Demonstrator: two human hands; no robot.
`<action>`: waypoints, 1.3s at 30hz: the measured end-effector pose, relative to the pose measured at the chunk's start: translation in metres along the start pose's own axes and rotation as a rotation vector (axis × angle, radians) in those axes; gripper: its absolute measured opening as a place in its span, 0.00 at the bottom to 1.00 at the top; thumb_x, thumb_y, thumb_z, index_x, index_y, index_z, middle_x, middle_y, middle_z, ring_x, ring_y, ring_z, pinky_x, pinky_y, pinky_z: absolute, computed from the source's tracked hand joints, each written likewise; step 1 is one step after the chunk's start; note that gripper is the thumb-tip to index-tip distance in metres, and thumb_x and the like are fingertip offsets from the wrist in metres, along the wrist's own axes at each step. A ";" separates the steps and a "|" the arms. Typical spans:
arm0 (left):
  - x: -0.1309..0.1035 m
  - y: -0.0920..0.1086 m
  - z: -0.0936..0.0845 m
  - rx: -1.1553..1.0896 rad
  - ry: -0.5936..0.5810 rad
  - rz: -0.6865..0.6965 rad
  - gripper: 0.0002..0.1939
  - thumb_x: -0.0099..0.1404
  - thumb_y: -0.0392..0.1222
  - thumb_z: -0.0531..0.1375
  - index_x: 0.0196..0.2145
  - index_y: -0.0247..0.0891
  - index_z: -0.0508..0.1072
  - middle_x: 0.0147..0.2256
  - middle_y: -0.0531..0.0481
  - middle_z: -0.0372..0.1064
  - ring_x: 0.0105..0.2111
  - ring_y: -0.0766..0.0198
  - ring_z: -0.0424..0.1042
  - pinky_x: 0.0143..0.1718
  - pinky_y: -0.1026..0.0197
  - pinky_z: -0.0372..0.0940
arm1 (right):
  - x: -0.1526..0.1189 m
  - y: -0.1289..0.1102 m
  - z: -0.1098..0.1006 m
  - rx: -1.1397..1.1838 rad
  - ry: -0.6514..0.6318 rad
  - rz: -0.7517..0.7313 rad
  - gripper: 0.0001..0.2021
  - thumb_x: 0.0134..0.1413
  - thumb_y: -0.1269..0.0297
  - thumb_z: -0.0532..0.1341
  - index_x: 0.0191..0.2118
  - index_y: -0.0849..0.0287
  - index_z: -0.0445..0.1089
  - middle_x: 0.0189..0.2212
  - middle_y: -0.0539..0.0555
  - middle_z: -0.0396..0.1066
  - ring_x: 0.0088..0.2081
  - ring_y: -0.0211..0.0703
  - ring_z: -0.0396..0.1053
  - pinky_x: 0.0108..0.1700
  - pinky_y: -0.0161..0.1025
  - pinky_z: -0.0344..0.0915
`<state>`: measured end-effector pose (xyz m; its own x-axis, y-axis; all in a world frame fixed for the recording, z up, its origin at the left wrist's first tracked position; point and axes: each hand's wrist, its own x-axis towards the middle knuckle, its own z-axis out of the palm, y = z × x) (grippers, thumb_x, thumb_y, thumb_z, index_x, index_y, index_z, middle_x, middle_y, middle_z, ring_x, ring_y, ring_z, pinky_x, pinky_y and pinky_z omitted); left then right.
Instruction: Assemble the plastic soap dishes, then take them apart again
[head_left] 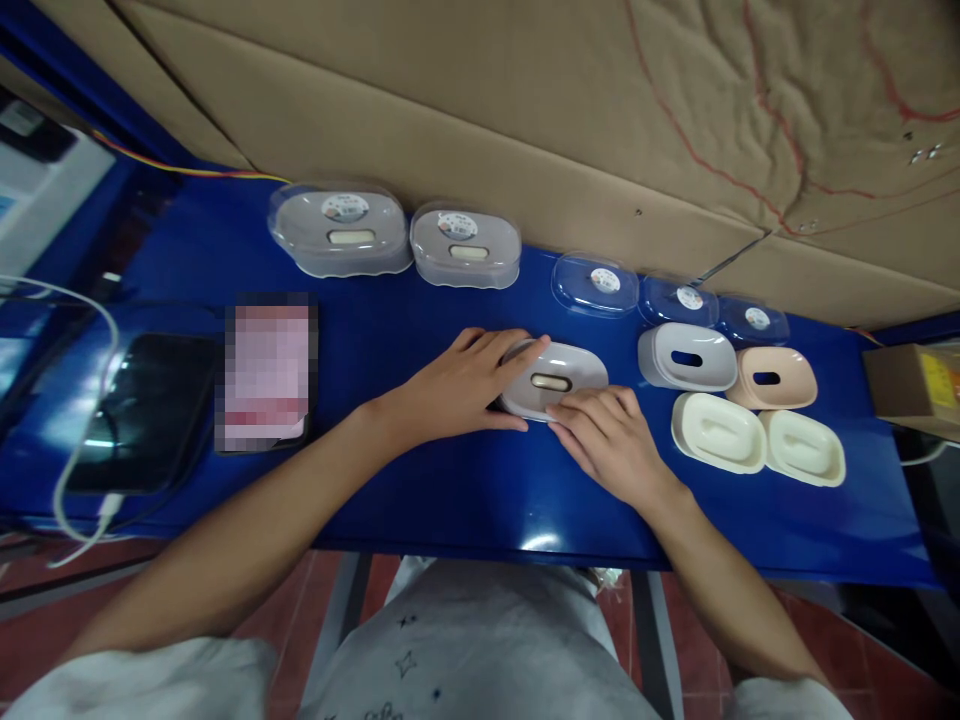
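A grey oval soap dish [576, 365] with a slot in its middle lies on the blue table in front of me. Something cream-coloured shows through the slot. My left hand [480, 385] grips the dish's left end, thumb at the near side and fingers over the far edge. At the near right edge, my right hand [604, 430] has its bent fingers pressed together on the rim. Its fingertips partly cover the dish's near side.
Two lidded grey dishes [466, 253] stand at the back. Clear lids [592, 285] lie back right. Nearer are a grey shell [694, 352], a peach shell [791, 375] and two cream trays [720, 435]. A pixelated device [266, 370] and black tablet [150, 410] with a white cable [112, 330] lie left.
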<state>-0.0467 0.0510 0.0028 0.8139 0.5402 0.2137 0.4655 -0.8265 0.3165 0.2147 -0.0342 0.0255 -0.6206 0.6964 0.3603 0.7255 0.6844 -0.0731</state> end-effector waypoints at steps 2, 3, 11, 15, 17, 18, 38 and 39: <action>-0.001 0.000 0.000 0.013 -0.003 0.003 0.54 0.71 0.63 0.67 0.79 0.35 0.45 0.69 0.26 0.60 0.67 0.35 0.64 0.66 0.39 0.59 | 0.000 0.000 0.001 0.036 -0.018 0.010 0.10 0.75 0.69 0.62 0.55 0.55 0.75 0.47 0.55 0.84 0.47 0.46 0.78 0.51 0.47 0.66; -0.001 0.000 0.000 0.009 -0.007 0.002 0.53 0.72 0.63 0.66 0.79 0.35 0.44 0.70 0.26 0.59 0.67 0.35 0.64 0.66 0.38 0.59 | 0.000 0.000 0.001 0.057 -0.027 0.021 0.10 0.75 0.69 0.61 0.55 0.55 0.76 0.47 0.55 0.84 0.47 0.46 0.79 0.51 0.47 0.66; 0.000 0.004 -0.001 -0.079 0.002 -0.048 0.48 0.73 0.58 0.66 0.77 0.34 0.50 0.70 0.27 0.59 0.68 0.36 0.63 0.67 0.39 0.57 | 0.010 0.021 -0.015 0.236 0.027 0.102 0.12 0.78 0.63 0.57 0.55 0.56 0.77 0.51 0.58 0.83 0.53 0.48 0.79 0.57 0.48 0.71; 0.001 0.006 -0.010 -0.126 -0.054 -0.110 0.48 0.68 0.51 0.71 0.75 0.36 0.53 0.70 0.32 0.60 0.69 0.39 0.61 0.69 0.43 0.55 | 0.031 0.052 -0.010 0.014 -0.034 0.355 0.23 0.77 0.66 0.51 0.72 0.60 0.64 0.70 0.65 0.68 0.72 0.57 0.65 0.72 0.59 0.60; 0.001 0.006 -0.015 -0.164 -0.087 -0.133 0.47 0.67 0.50 0.72 0.75 0.38 0.54 0.69 0.35 0.60 0.70 0.40 0.60 0.70 0.43 0.54 | 0.041 0.064 -0.003 -0.097 -0.150 0.423 0.29 0.75 0.67 0.52 0.76 0.65 0.56 0.76 0.68 0.56 0.77 0.63 0.54 0.76 0.64 0.51; 0.001 0.005 -0.018 -0.185 -0.101 -0.143 0.48 0.66 0.50 0.72 0.74 0.39 0.55 0.69 0.36 0.60 0.70 0.41 0.60 0.70 0.43 0.53 | 0.044 0.068 0.000 -0.131 -0.198 0.443 0.30 0.74 0.67 0.52 0.77 0.68 0.54 0.77 0.70 0.53 0.78 0.65 0.51 0.76 0.66 0.48; 0.005 -0.005 -0.014 -0.312 -0.113 -0.357 0.59 0.54 0.56 0.78 0.72 0.40 0.52 0.70 0.36 0.61 0.67 0.35 0.60 0.68 0.39 0.48 | 0.018 0.066 -0.025 0.211 0.185 0.374 0.34 0.63 0.48 0.70 0.69 0.50 0.61 0.65 0.64 0.68 0.68 0.64 0.67 0.65 0.62 0.70; 0.005 -0.006 -0.014 -0.321 -0.104 -0.363 0.60 0.54 0.56 0.78 0.73 0.41 0.51 0.71 0.36 0.60 0.67 0.35 0.60 0.68 0.39 0.48 | 0.018 0.063 -0.028 0.251 0.160 0.335 0.34 0.62 0.49 0.71 0.69 0.50 0.61 0.65 0.64 0.68 0.68 0.64 0.67 0.65 0.62 0.70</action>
<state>-0.0503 0.0613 0.0145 0.6572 0.7520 -0.0513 0.6082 -0.4888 0.6255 0.2575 0.0151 0.0529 -0.2958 0.8599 0.4160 0.7718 0.4718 -0.4263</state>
